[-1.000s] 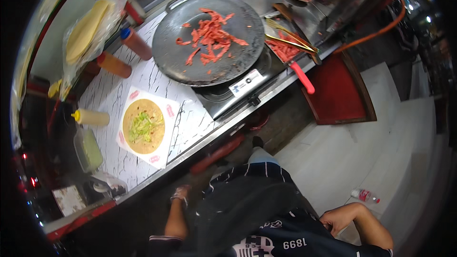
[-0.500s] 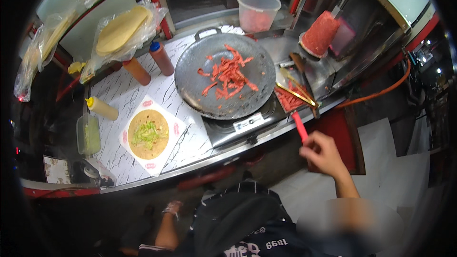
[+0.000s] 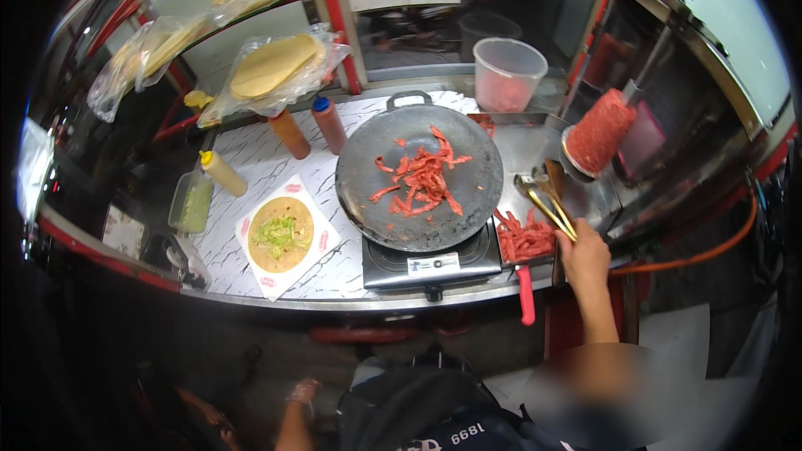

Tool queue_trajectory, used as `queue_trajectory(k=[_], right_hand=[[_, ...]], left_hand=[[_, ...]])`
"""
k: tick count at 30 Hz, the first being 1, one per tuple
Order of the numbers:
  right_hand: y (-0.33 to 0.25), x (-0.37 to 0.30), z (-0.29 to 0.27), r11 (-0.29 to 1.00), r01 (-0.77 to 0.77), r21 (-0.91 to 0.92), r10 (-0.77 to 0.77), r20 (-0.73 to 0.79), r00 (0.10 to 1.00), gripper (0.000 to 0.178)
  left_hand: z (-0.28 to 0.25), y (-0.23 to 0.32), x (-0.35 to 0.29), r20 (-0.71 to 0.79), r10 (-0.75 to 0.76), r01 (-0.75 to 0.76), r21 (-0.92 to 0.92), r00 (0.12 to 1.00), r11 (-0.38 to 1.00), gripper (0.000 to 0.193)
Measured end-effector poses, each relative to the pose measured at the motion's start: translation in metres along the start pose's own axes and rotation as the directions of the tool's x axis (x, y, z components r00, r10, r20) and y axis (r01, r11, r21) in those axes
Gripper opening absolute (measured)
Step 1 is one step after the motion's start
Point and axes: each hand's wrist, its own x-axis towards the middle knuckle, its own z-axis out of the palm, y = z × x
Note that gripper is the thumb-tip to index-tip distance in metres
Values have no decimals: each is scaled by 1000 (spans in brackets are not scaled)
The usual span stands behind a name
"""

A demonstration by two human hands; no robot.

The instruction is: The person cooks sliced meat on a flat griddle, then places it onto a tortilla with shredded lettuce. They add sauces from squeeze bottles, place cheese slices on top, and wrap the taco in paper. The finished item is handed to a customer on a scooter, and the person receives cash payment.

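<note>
My right hand [image 3: 587, 252] is closed on the near end of gold-coloured tongs [image 3: 551, 209] at the right of the counter. Under and beside them lies a heap of red meat strips [image 3: 525, 238] in a metal tray. A knife with a red handle [image 3: 525, 294] sticks out over the counter edge near that hand. More meat strips [image 3: 426, 174] lie on a round dark griddle pan [image 3: 359, 200] set on a black stove [image 3: 393, 271]. My left hand [image 3: 305, 391], seemingly in a clear plastic glove, hangs low by my body, its fingers too dim to read.
A flatbread [image 3: 311, 242] with shredded lettuce [image 3: 280, 236] lies on white paper. Around it stand a lettuce tub [image 3: 196, 205] and squeeze bottles [image 3: 223, 174]. A meat cone [image 3: 600, 134] on a spit and a clear bucket [image 3: 510, 75] stand behind. Another person's arm [image 3: 205, 409] shows lower left.
My right hand has gone from beside the knife's red handle up to the tongs and closed on them. The whole view has shifted, and the counter sits further right.
</note>
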Motion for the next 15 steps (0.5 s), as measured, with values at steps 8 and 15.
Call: queue_trajectory(k=[8, 15], right_hand=[[-80, 45, 24, 766, 593, 250, -621, 49, 782, 32], [-92, 100, 33, 817, 532, 224, -531, -71, 844, 26]], left_hand=[[77, -38, -45, 234, -19, -65, 348, 972, 935, 40], [62, -41, -12, 132, -16, -23, 290, 991, 957, 38]])
